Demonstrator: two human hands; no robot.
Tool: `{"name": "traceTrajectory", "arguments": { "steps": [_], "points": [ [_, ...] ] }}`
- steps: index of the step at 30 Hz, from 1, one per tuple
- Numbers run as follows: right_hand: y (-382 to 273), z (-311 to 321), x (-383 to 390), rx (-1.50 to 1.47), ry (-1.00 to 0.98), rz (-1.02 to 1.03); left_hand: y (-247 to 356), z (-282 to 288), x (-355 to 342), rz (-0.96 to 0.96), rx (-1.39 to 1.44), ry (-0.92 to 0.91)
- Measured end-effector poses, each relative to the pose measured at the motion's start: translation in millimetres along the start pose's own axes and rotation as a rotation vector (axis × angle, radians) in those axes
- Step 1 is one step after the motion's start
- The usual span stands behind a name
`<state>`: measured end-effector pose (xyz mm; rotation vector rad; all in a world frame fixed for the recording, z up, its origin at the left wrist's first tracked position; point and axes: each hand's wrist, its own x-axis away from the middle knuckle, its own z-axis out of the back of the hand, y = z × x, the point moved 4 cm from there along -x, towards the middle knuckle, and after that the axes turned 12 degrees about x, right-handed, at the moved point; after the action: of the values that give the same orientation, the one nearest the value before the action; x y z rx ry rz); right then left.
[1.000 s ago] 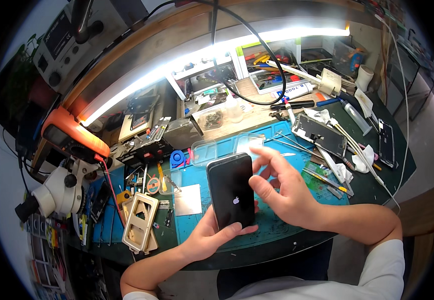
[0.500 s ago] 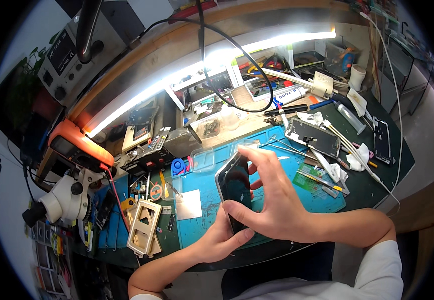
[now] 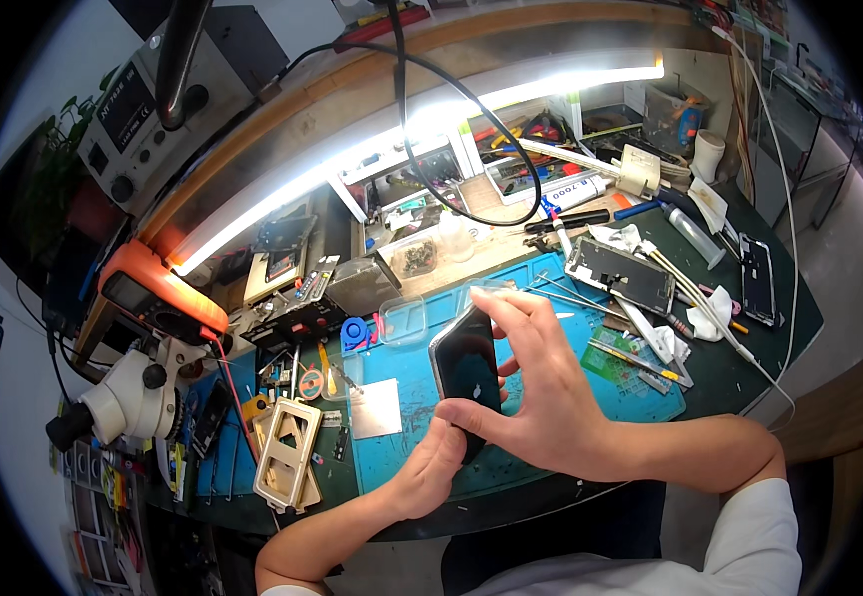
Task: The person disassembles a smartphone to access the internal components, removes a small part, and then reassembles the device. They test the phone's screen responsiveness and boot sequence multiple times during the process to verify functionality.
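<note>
A black smartphone (image 3: 464,363) is held up on edge, tilted, above the blue work mat; a small light mark shows on its dark screen. My right hand (image 3: 546,397) is closed round it, fingers along the top and right edge, thumb on the lower left edge. At the bottom left of the phone, my left hand (image 3: 429,472) is closed against it, its thumb beside the right thumb. Some of the left fingers are hidden behind the phone. A pale square sheet (image 3: 376,408) lies on the mat left of the phone.
A blue mat (image 3: 541,457) covers the bench middle. An opened phone (image 3: 622,273), a syringe (image 3: 693,235) and tweezers lie at right. Phone-shaped frames (image 3: 287,455), an orange multimeter (image 3: 161,290) and a white microscope part (image 3: 118,402) stand left. A black cable (image 3: 401,99) hangs above.
My left thumb has moved from the phone's lower front to its left edge, up beside my right thumb. The phone has turned slightly, showing more of its screen.
</note>
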<state>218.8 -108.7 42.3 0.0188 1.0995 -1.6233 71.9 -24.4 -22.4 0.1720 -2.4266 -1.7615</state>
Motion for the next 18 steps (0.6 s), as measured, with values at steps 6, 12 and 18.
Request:
{"name": "traceTrajectory", "arguments": {
  "steps": [6, 12, 18],
  "points": [
    [3.6, 1.4, -1.3, -0.052, -0.008, 0.005, 2.0, 3.4, -3.0, -0.009, 0.217, -0.002],
    [19.7, -7.4, -1.5, -0.372, 0.046, -0.035, 12.6, 3.9, -4.3, 0.019, 0.463, 0.028],
    [33.1, -17.4, 1.6, -0.457, -0.182, -0.138, 15.0, 13.4, 1.7, 0.007, 0.556, 0.045]
  ]
}}
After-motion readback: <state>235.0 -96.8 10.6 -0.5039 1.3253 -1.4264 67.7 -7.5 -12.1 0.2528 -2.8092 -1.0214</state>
